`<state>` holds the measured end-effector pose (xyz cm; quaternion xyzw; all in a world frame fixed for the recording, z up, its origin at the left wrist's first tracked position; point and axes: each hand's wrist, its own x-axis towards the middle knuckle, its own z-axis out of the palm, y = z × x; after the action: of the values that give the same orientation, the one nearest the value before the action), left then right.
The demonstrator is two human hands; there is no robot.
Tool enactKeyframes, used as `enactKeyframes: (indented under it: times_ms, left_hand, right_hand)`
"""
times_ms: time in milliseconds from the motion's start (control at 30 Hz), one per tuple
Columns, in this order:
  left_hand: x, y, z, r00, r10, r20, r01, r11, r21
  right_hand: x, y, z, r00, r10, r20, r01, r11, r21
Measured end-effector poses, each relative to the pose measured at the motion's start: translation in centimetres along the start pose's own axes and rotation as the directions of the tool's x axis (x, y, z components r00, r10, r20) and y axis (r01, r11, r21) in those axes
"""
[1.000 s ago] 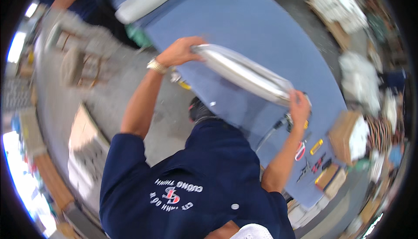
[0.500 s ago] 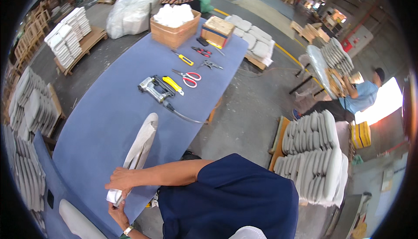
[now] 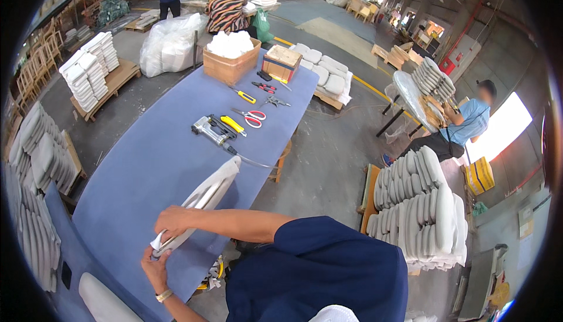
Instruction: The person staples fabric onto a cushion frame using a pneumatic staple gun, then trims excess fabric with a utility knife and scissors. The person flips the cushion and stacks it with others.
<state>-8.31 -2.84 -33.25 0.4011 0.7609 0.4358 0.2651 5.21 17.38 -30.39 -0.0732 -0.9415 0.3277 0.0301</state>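
Observation:
A long, narrow padded piece in light grey fabric [image 3: 213, 182] is held slanting over the blue-topped table [image 3: 126, 172]. Its far end points toward the tools, and folded fabric shows along its side. My right hand [image 3: 174, 221] reaches across from the right and is closed on the piece near its close end. Just below, my left hand [image 3: 156, 268], with a watch on the wrist, pinches the whitish fabric at that same end. Both hands partly hide the fabric's edge there.
On the table lie a pneumatic staple gun [image 3: 212, 131] with hose, a yellow cutter [image 3: 233, 125], red-handled scissors [image 3: 252, 118], pliers [image 3: 264, 87] and a screwdriver [image 3: 245, 95]. Boxes [image 3: 230, 67] stand at its far end. Stacked grey cushions [image 3: 416, 216] sit at right; a co-worker [image 3: 469, 119] sits beyond.
The padded piece has swung, its far end moving right and appearing raised. My hands have shifted slightly up and right along with it. The view has tilted, bringing more people at the back into sight.

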Motion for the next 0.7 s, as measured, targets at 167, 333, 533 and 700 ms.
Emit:
enactKeyframes:
  times_ms: [167,333,533,700]
  left_hand:
    - [-1.5,-0.1,0.8,0.991,0.000,-0.132,0.012,0.996,0.092]
    - [-4.2,-1.3,1.7,0.977,-0.130,-0.169,0.139,0.989,0.042]
    - [-5.5,-2.8,4.7,0.961,-0.098,-0.260,0.081,0.994,-0.073]
    - [-5.9,-0.4,3.9,0.948,-0.097,-0.303,0.073,0.993,-0.091]
  right_hand:
    - [1.3,-1.1,-0.4,0.997,0.010,0.077,-0.005,0.998,-0.064]
    - [2.4,-3.0,0.7,0.979,0.005,0.205,0.023,0.991,-0.135]
    - [2.0,-2.0,1.7,0.956,0.021,0.293,0.013,0.993,-0.114]
    - [4.6,5.6,11.6,0.998,-0.048,0.047,0.024,0.907,0.421]
